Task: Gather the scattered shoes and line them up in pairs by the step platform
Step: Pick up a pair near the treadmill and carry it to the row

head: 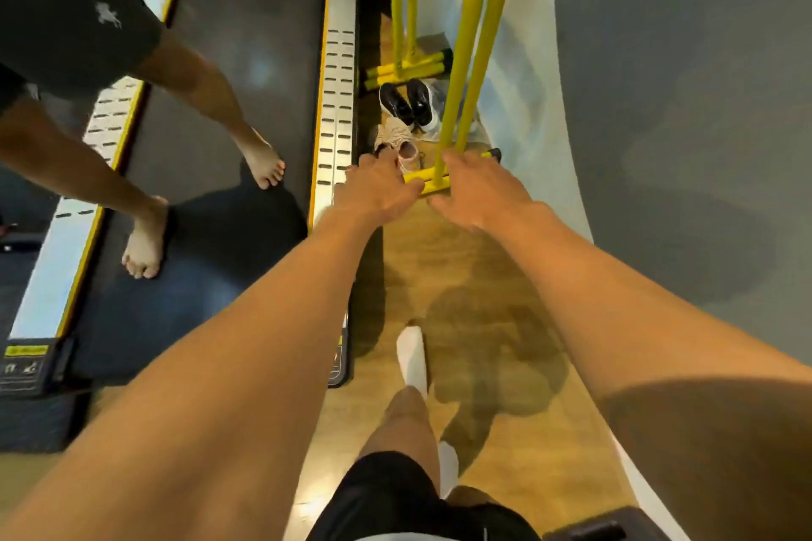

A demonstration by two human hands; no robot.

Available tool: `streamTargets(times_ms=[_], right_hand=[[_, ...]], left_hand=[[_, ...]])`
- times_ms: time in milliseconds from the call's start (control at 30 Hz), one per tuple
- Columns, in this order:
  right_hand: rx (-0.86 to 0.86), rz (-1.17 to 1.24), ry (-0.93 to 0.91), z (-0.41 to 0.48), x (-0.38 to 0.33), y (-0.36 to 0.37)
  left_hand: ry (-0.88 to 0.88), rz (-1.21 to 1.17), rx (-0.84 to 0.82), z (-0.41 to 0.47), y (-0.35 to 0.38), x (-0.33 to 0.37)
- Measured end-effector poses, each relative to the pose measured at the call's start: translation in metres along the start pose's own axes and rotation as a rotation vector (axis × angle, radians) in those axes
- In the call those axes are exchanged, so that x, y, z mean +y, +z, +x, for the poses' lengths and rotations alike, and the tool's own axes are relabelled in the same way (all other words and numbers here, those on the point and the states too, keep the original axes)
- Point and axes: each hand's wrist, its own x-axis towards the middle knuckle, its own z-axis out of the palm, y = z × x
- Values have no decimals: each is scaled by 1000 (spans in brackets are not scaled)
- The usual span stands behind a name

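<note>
Left of the nearer yellow frame (458, 79) runs a treadmill (246, 101), and another person stands barefoot on its belt (two bare feet, so no shoes to collect there). Closer to the frame, the wearer's left hand (378, 189) reaches in low, its grip apart and fingers stretched, the tips just touching the beige knit shoes (397, 138) lying on the wooden floor (439, 255) beside the frame's foot. Just behind those, still on the frame's left, sit the black trainers (411, 101), toes together. The right hand (481, 189) hovers over the frame's foot bar, its grip also apart and holding nothing.

To my eye the step is picking up the beige pair. It would go best by hooking fingers into both collars at once and lifting clear of the bar, so the laces don't snag.

I count two beige shoes, two black trainers and two yellow frames, one farther back. I cannot pick out the step platform from here.
</note>
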Motion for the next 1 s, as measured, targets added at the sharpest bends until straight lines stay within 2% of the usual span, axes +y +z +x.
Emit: streamTargets(times_ms=[200, 533, 767, 1000], right_hand=[[-31, 38, -6, 145, 27, 18], [-203, 118, 63, 361, 70, 88], [-254, 119, 109, 517, 102, 206], [-275, 106, 198, 635, 131, 349]], left_hand=[[-83, -40, 16, 143, 16, -10], [-301, -310, -66, 360, 81, -28], [-430, -378, -61, 518, 162, -79], [-473, -320, -69, 647, 265, -155]])
